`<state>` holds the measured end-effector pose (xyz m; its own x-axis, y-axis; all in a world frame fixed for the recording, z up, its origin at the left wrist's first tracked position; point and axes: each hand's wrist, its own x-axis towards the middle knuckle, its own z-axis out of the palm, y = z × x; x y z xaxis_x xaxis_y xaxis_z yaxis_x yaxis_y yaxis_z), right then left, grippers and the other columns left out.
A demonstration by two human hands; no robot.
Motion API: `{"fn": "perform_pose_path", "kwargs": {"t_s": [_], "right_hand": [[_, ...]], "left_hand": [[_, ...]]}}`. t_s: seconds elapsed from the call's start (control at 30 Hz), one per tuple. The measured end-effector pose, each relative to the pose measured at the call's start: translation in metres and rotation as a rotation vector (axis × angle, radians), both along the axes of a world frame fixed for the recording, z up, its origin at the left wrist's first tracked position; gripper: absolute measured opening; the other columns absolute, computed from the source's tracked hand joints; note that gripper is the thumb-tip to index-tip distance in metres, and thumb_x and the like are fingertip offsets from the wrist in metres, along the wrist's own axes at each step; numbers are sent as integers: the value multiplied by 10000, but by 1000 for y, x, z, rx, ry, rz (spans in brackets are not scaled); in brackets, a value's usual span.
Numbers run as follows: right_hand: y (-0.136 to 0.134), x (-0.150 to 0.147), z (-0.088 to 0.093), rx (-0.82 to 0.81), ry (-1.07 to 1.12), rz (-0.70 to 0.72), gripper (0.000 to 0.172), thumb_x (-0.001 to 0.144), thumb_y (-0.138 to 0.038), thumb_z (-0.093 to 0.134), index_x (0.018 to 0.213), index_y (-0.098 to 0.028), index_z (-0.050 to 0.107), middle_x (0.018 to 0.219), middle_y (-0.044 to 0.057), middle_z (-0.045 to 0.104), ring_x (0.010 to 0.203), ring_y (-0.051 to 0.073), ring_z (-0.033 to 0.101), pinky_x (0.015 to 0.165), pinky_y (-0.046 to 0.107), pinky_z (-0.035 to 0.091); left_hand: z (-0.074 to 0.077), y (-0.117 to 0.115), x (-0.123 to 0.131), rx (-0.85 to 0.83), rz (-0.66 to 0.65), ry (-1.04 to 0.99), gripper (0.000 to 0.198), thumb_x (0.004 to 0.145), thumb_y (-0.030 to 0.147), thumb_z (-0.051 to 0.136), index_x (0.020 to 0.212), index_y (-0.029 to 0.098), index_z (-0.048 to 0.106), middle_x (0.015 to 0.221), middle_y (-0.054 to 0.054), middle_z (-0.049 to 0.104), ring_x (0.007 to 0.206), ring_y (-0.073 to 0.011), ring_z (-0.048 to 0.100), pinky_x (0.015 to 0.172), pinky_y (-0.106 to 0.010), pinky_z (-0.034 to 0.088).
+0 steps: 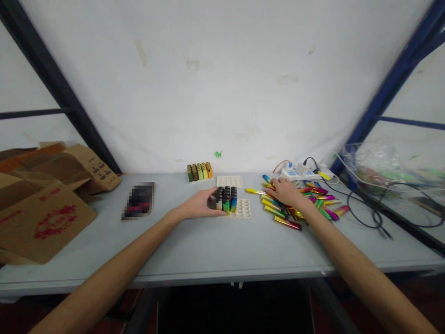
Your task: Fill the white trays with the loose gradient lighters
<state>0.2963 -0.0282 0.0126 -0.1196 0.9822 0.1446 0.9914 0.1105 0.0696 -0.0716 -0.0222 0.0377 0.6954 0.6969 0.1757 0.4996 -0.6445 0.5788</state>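
My left hand (199,204) curves round the left side of a block of upright slim tubes (227,205) with dark tops, thumb in front and fingers behind. These tubes stand in the left part of a white tray with round holes (244,208); its right-hand holes show bare. My right hand (285,192) reaches into a loose pile of shiny coloured tubes (287,222), in gold, green, red, purple and blue. Its fingers are bent down onto them, and the fingertips are partly hidden, so what they pinch I cannot make out.
Behind the block lies a second white holed tray (229,181). A filled set of gold-topped tubes (200,171) stands near the wall. Cardboard boxes (66,208) and a blurred dark flat object (139,200) are left. A power strip (301,173), black cable (373,220) and plastic bag (378,160) are right.
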Motion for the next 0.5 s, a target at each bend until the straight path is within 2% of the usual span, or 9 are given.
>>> {"fn": "perform_pose_path", "kwargs": {"t_s": [0.13,0.23,0.37,0.5], "right_hand": [[0,-5,6,-60,62,32,449,1056,-497,386,1177,-130,615,1092,197,703,1027,310,661,910,375,449],[-1,-4,12,-59,118,61,475,1066,-510,341,1074,-145,645,1039,176,723,960,286,679,866,353,461],[-2,-1,15,38,187,53,519,1038,-589,378,1071,-157,663,1078,169,721,973,264,679,871,333,472],[-4,-6,13,-10,166,115,580,971,-664,486,1161,-141,648,1165,196,690,1044,300,664,907,361,476]], "left_hand": [[1,-1,0,3,7,5,673,728,613,787,1218,184,620,1071,-63,737,866,-243,680,792,-340,546],[1,-1,0,10,10,-4,675,723,617,790,1205,175,625,1037,-63,737,834,-236,671,762,-331,541],[-1,1,0,14,-8,-4,691,728,621,792,1228,176,620,1077,-74,741,875,-245,677,808,-346,542],[-2,2,0,-3,3,17,699,732,625,792,1239,178,614,1102,-81,742,902,-253,688,829,-351,542]]}}
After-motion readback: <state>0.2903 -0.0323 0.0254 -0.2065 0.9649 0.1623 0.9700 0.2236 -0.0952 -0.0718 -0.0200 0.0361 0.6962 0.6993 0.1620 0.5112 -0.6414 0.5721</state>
